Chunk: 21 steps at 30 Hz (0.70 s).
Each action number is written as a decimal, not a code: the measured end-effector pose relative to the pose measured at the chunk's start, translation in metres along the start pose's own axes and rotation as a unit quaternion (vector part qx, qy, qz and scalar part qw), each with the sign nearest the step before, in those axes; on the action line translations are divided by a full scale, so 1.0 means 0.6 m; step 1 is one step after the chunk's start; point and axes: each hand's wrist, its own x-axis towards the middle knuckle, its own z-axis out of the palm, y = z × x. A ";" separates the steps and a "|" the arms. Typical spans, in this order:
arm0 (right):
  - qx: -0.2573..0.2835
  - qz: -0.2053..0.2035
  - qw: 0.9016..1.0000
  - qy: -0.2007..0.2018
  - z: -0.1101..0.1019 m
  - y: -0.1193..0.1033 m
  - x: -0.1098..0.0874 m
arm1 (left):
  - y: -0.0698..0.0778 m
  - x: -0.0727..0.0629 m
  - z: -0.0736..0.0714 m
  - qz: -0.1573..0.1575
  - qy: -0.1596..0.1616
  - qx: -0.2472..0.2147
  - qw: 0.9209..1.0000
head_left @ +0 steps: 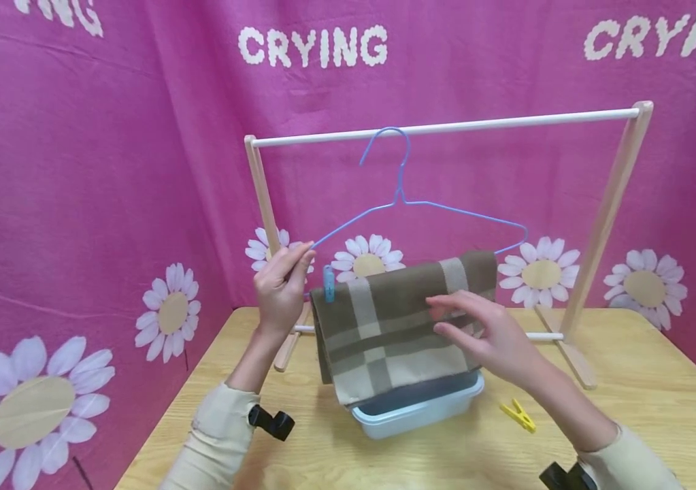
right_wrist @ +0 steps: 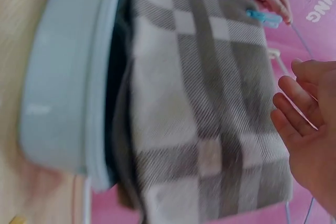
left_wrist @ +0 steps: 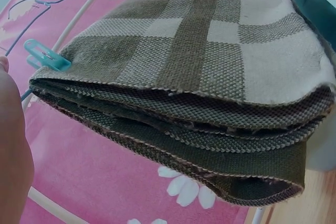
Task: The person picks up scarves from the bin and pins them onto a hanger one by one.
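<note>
A blue wire hanger [head_left: 464,212] is gripped near its left corner by my left hand [head_left: 283,286]. Over its lower bar hangs a folded brown and cream checked cloth [head_left: 409,327]. A teal clothespin [head_left: 328,284] clamps the cloth's top edge at the left, seen also as a clothespin [left_wrist: 47,56] in the left wrist view. My right hand [head_left: 494,333] is in front of the cloth's right half with fingers loosely bent and nothing held; the right wrist view shows the fingers [right_wrist: 296,106] apart from one another. The hanger's hook overlaps the rack's bar in the head view.
Behind the cloth stands a wooden rack [head_left: 611,197] with a white top rod [head_left: 482,125]. A pale blue tub [head_left: 421,414] sits beneath the cloth on the wooden table [head_left: 317,449]. To its right lies a yellow clothespin [head_left: 518,415]. A pink curtain [head_left: 109,170] hangs behind.
</note>
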 end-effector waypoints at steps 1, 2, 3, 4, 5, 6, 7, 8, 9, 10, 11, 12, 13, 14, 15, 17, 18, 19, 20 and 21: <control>0.001 -0.001 1.000 -0.001 -0.003 0.004 -0.008 | -0.001 0.000 0.000 0.000 -0.001 -0.003 1.000; 0.000 -0.001 1.000 -0.002 -0.006 0.008 -0.015 | -0.002 0.001 -0.001 0.001 -0.002 -0.006 1.000; -0.002 -0.002 1.000 -0.002 -0.008 0.012 -0.022 | -0.004 0.002 -0.001 0.002 -0.003 -0.008 1.000; -0.006 0.001 1.000 -0.002 -0.011 0.017 -0.030 | -0.005 0.003 -0.001 0.002 -0.003 -0.011 1.000; -0.010 0.006 1.000 -0.003 -0.014 0.023 -0.038 | -0.007 0.004 -0.001 0.002 -0.003 -0.013 1.000; -0.016 0.011 1.000 -0.004 -0.018 0.029 -0.045 | -0.008 0.005 -0.001 0.004 -0.004 -0.014 1.000; -0.022 0.016 1.000 -0.006 -0.021 0.036 -0.054 | -0.009 0.006 -0.002 0.006 -0.005 -0.012 1.000; -0.030 0.020 0.999 -0.010 -0.025 0.043 -0.062 | -0.010 0.006 -0.002 0.008 -0.005 -0.011 1.000; -0.039 0.027 0.999 -0.014 -0.028 0.051 -0.071 | -0.010 0.006 -0.003 0.009 -0.006 -0.009 1.000; -0.046 0.034 0.998 -0.020 -0.032 0.059 -0.079 | -0.010 0.006 -0.003 0.010 -0.007 -0.006 1.000; -0.053 0.038 0.998 -0.025 -0.035 0.067 -0.088 | -0.010 0.006 -0.004 0.011 -0.008 -0.003 1.000; -0.057 0.038 0.997 -0.030 -0.038 0.076 -0.096 | -0.010 0.005 -0.005 0.012 -0.008 0.000 1.000; -0.060 0.040 0.997 -0.038 -0.041 0.084 -0.106 | -0.009 0.004 -0.006 0.014 -0.008 0.002 1.000; -0.063 0.044 0.996 -0.048 -0.044 0.092 -0.116 | -0.008 0.002 -0.006 0.015 -0.008 0.003 1.000; -0.063 0.051 0.995 -0.058 -0.046 0.100 -0.126 | -0.008 0.000 -0.007 0.015 -0.010 0.004 1.000; -0.059 0.071 0.992 -0.084 -0.051 0.117 -0.146 | -0.008 -0.003 -0.007 0.017 -0.011 0.004 1.000; -0.057 0.085 0.990 -0.100 -0.054 0.126 -0.156 | -0.008 -0.004 -0.007 0.019 -0.009 0.003 1.000; -0.054 0.102 0.986 -0.118 -0.057 0.134 -0.165 | -0.008 -0.005 -0.006 0.021 -0.010 0.004 1.000; -0.049 0.119 0.983 -0.132 -0.059 0.143 -0.172 | -0.009 -0.005 -0.006 0.021 -0.011 0.003 1.000; -0.046 0.137 0.979 -0.142 -0.061 0.152 -0.179 | -0.010 -0.004 -0.005 0.021 -0.010 0.003 1.000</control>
